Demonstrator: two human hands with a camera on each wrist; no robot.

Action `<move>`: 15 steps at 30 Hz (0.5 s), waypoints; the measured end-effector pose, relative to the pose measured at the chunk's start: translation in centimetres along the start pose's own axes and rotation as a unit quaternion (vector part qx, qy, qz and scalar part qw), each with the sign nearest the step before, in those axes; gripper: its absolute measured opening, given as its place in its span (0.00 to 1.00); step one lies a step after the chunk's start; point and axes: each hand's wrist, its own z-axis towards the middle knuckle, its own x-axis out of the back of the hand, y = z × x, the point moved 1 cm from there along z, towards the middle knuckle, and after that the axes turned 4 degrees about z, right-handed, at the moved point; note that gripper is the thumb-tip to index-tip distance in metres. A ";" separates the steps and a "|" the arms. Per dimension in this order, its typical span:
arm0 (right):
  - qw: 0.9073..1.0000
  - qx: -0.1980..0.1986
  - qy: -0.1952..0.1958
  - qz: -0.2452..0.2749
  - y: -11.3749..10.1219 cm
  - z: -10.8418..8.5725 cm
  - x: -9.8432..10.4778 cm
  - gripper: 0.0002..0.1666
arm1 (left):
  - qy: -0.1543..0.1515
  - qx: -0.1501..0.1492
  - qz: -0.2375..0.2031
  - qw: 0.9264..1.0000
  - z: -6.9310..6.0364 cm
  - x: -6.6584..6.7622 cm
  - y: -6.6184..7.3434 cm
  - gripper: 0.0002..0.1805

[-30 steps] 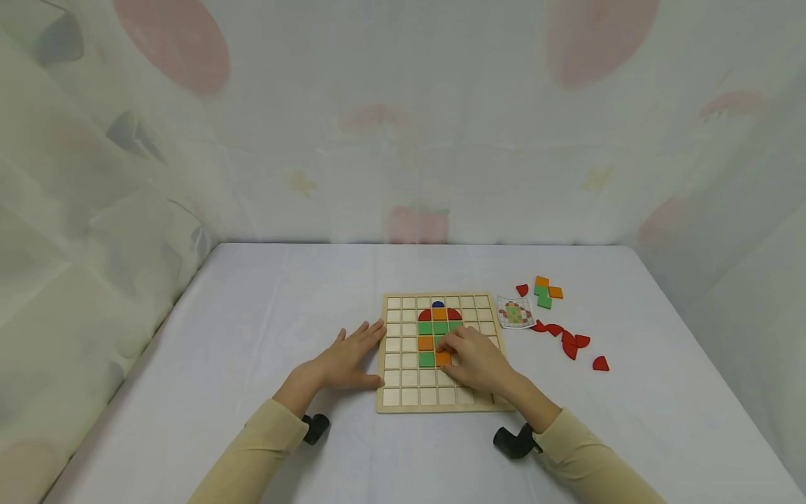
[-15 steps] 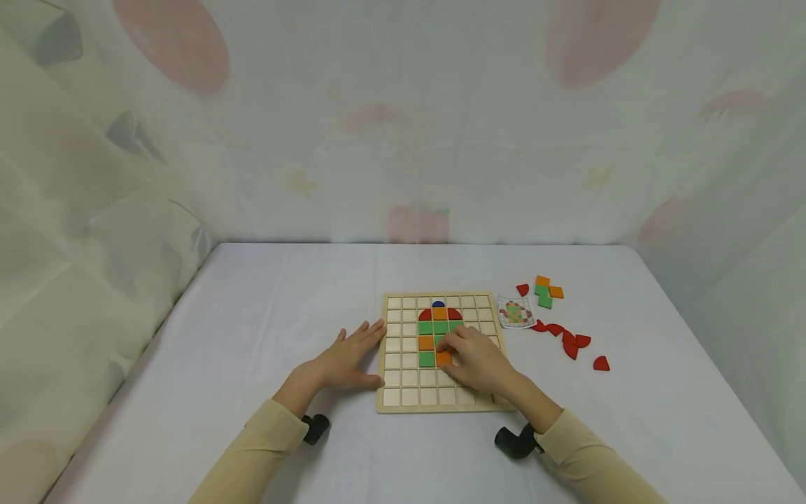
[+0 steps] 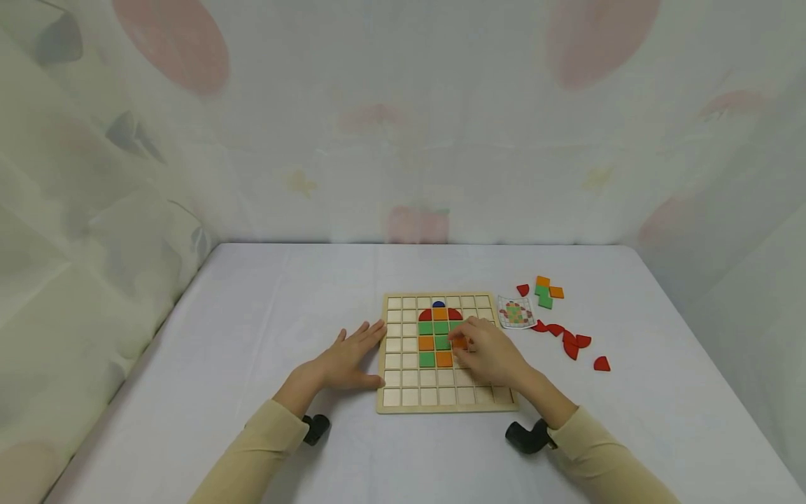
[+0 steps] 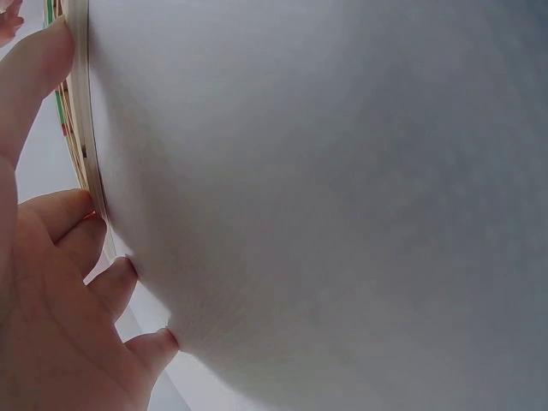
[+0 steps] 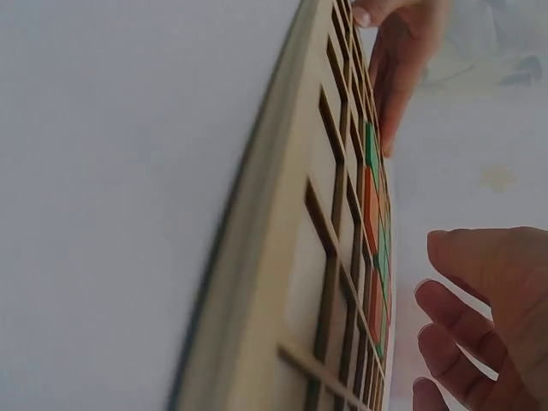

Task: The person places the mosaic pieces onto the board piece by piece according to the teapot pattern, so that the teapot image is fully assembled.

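Note:
A wooden grid board (image 3: 409, 397) lies on the white table, with square green, orange, red and blue pieces set in its middle cells. My left hand (image 3: 352, 358) rests on the table with spread fingers, its thumb and fingertips touching the board's left edge. Over the right part of the grid hovers my right hand (image 3: 494, 357); in the right wrist view its thumb and fingers (image 5: 458, 312) stand apart with nothing between them. Just left of it an orange square tile (image 3: 443, 359) sits in a cell. Another orange tile (image 3: 461, 342) is partly hidden beneath the fingers.
Right of the board lies a small printed pattern card (image 3: 516, 313). Beyond it are loose orange and green squares (image 3: 545, 302) and several red quarter-round pieces (image 3: 569, 349). One red piece (image 3: 601, 364) lies farther right. Patterned cloth hangs behind the table.
My right hand has let go of the lower orange tile and moved slightly up and to the right, uncovering it and a green tile above. The left hand stays put.

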 end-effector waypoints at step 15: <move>0.997 -0.019 0.074 0.027 5.4 0.5 5.0 0.11 | -0.005 -0.003 -0.002 1.000 0.1 0.1 0.0 0.50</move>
